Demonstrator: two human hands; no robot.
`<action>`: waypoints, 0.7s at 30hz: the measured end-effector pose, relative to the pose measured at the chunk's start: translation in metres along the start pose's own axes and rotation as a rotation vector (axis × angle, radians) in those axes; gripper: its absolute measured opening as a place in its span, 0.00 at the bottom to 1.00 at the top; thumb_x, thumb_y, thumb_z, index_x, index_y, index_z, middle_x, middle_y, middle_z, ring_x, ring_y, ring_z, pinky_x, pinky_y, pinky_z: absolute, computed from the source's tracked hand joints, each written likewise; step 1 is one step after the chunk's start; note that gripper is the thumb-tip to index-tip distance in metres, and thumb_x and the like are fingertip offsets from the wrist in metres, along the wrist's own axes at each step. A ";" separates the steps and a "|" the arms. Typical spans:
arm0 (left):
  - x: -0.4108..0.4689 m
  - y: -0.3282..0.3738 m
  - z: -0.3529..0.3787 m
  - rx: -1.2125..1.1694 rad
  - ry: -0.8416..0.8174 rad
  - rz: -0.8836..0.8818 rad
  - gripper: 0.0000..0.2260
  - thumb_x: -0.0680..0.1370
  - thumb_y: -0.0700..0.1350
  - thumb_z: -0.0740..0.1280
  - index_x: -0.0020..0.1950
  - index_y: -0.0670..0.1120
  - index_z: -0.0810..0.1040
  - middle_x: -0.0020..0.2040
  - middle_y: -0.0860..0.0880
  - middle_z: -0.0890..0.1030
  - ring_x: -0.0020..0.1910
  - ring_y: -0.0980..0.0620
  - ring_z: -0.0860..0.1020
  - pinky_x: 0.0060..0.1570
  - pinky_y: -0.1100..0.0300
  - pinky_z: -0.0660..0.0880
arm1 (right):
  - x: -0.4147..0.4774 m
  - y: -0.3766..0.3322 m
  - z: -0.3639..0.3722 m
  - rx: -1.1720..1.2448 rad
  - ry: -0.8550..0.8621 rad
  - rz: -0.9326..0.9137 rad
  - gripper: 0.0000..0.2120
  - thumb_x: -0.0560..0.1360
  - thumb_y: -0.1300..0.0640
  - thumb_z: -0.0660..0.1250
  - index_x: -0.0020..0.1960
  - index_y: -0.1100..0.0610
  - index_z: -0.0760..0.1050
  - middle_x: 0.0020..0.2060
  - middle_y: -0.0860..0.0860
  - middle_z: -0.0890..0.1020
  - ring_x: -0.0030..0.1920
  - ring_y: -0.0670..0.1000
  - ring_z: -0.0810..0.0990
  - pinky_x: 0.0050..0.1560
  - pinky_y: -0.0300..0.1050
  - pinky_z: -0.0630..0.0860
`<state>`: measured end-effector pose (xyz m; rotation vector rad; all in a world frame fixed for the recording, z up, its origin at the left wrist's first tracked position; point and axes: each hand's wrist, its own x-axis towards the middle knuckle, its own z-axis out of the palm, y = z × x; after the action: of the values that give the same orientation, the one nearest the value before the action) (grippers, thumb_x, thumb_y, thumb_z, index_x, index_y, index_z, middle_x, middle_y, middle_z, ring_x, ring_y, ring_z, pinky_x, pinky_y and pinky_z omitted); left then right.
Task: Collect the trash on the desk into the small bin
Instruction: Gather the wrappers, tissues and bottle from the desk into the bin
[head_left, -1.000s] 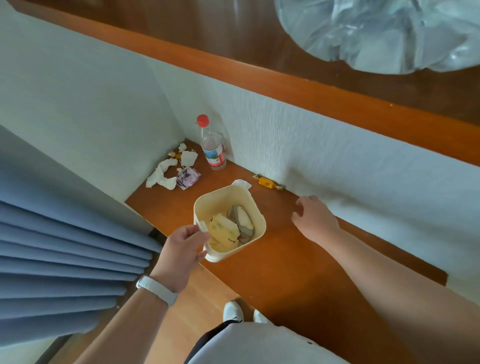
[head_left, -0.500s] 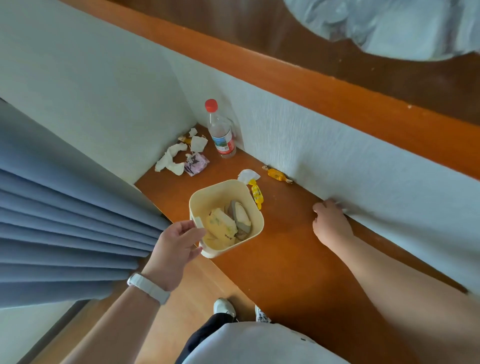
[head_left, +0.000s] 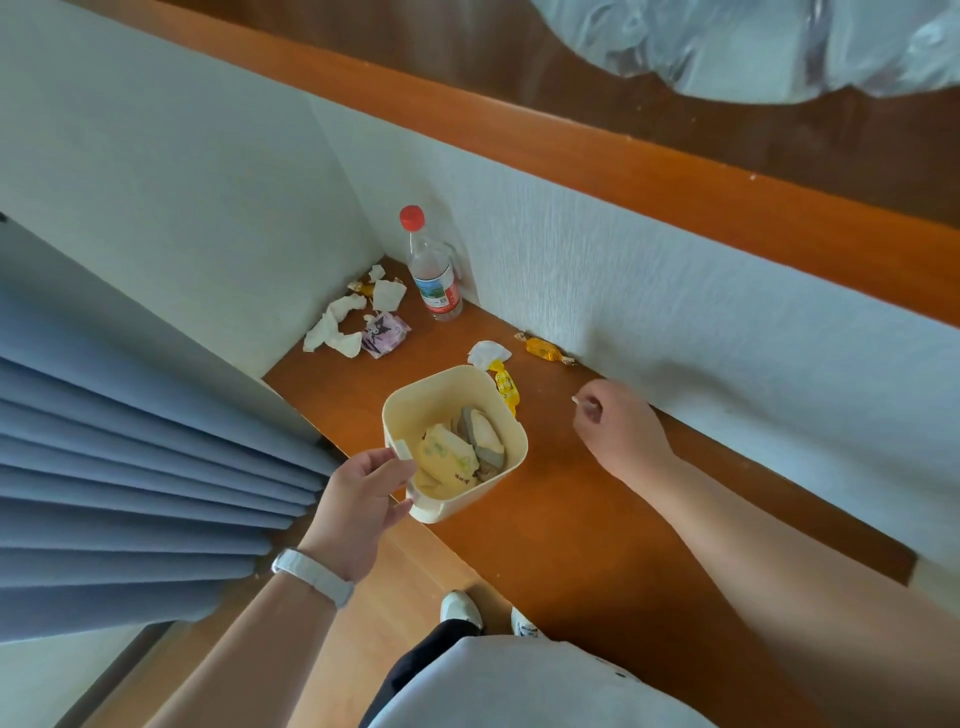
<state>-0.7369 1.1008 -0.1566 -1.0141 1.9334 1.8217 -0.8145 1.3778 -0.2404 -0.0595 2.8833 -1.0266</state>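
The small bin (head_left: 447, 506), sitting at the desk's (head_left: 597, 530) front edge, is already holding several wrappers. Beyond the bin, crumpled tissues (head_left: 332, 332), a purple packet (head_left: 387, 332), a yellow wrapper (head_left: 506, 389) and an amber candy (head_left: 543, 348) are lying uncollected. The left hand (head_left: 363, 493) is gripping the bin's near rim. Right of the bin, the right hand (head_left: 621, 434) is curling, apparently pinching a small white scrap (head_left: 574, 400).

Left hand (head_left: 363, 499) grip on small bin (head_left: 426, 405), right hand (head_left: 623, 436) pinching white scrap (head_left: 575, 400)
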 end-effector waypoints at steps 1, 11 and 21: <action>0.001 -0.002 0.000 0.005 0.000 0.000 0.08 0.79 0.42 0.70 0.57 0.43 0.80 0.55 0.43 0.86 0.56 0.45 0.84 0.62 0.45 0.80 | -0.001 -0.015 -0.006 0.044 0.042 -0.058 0.04 0.77 0.57 0.65 0.52 0.54 0.77 0.43 0.48 0.78 0.41 0.47 0.77 0.41 0.46 0.78; 0.007 -0.010 -0.014 -0.007 -0.013 -0.009 0.10 0.77 0.44 0.72 0.57 0.45 0.81 0.57 0.42 0.85 0.59 0.43 0.83 0.62 0.43 0.80 | -0.005 -0.101 -0.003 0.021 -0.063 -0.450 0.05 0.77 0.55 0.67 0.51 0.55 0.78 0.45 0.46 0.79 0.44 0.47 0.76 0.40 0.45 0.78; 0.027 -0.008 -0.025 0.000 -0.034 -0.017 0.08 0.78 0.44 0.72 0.55 0.44 0.81 0.55 0.41 0.86 0.58 0.40 0.83 0.60 0.41 0.80 | 0.006 -0.109 0.012 0.007 -0.123 -0.380 0.16 0.78 0.53 0.66 0.64 0.56 0.75 0.58 0.49 0.77 0.53 0.48 0.76 0.48 0.41 0.76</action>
<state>-0.7443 1.0692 -0.1758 -0.9893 1.8996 1.8179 -0.8188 1.2852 -0.1813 -0.6669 2.8149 -1.0393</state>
